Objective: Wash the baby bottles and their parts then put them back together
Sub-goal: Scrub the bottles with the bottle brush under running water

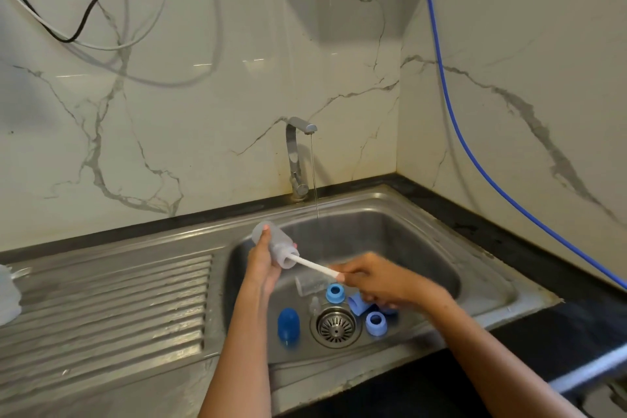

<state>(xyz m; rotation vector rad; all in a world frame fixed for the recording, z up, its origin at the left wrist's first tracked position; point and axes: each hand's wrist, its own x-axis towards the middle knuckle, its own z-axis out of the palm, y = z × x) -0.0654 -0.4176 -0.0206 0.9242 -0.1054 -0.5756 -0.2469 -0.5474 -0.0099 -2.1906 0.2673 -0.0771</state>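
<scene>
Two hands share one job — you're scrubbing inside a bottle. Your left hand point(263, 263) wraps the frosted plastic bottle point(276, 244), tilted over the steel sink point(475, 268); your right hand point(376, 280) pinches the white brush handle point(314, 266). Next comes rinsing — the thin stream point(315, 176) runs just beyond. Blue rings point(376, 323) lie below your right hand.

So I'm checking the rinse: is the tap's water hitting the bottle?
Apart. The head view shows the water stream falling into the sink to the right of the bottle, with bare steel between.
</scene>
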